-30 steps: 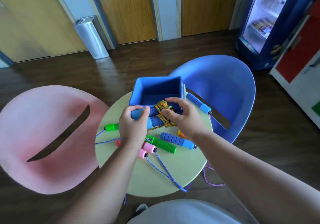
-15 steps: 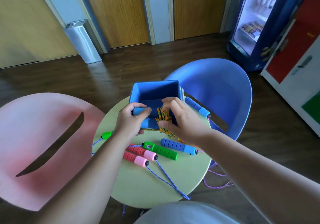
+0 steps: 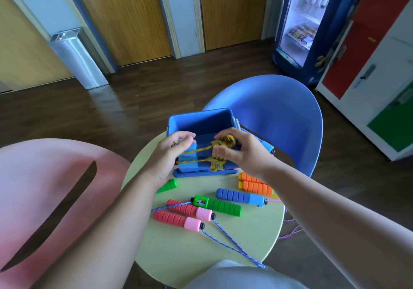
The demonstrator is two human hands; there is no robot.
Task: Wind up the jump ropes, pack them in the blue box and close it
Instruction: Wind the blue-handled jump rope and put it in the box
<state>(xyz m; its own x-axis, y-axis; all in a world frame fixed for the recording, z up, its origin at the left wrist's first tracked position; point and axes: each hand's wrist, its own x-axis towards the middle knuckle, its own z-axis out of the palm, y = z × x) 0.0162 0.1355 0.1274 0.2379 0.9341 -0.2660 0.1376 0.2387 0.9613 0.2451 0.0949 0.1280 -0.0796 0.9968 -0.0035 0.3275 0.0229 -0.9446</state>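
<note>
One rope: hanging over box near wall, far-centre; likely light, limp, unwinding easily; best taken by the wraps.
Left hand: pinching the strands.
Right hand: gripping the coil.

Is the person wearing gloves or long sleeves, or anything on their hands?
No. The left hand and right hand are bare: no gloves, rings or watch showing. The left forearm and right forearm are bare too, no sleeves in view.
</note>
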